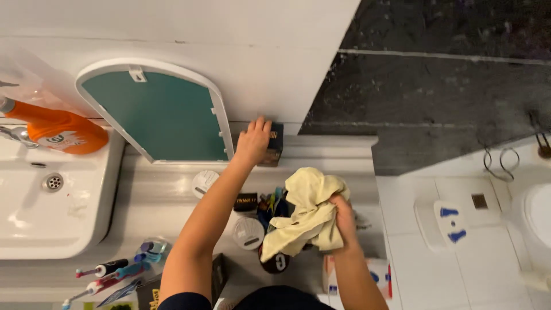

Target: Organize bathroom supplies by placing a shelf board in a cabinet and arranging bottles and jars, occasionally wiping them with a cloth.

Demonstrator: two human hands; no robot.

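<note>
My left hand (pixel 252 140) reaches to the back of the white counter (pixel 160 198) and grips a small dark box (pixel 274 143) standing against the wall. My right hand (pixel 343 221) is closed on a crumpled pale yellow cloth (pixel 304 209), held above a cluster of toiletries. Under the cloth sit round white jar lids (pixel 248 232), a dark jar (pixel 245 202) and a dark round container (pixel 275 263). A teal arched panel with a white frame (pixel 158 115) leans against the wall just left of the left hand.
A white sink (pixel 46 201) with a drain lies at left, an orange bottle (pixel 60 131) on its rim. Electric toothbrushes (pixel 106 272) lie at the counter's front. A white tiled floor (pixel 425 270), a white scale with blue footprints (pixel 447 221) and a toilet edge (pixel 536 215) are right.
</note>
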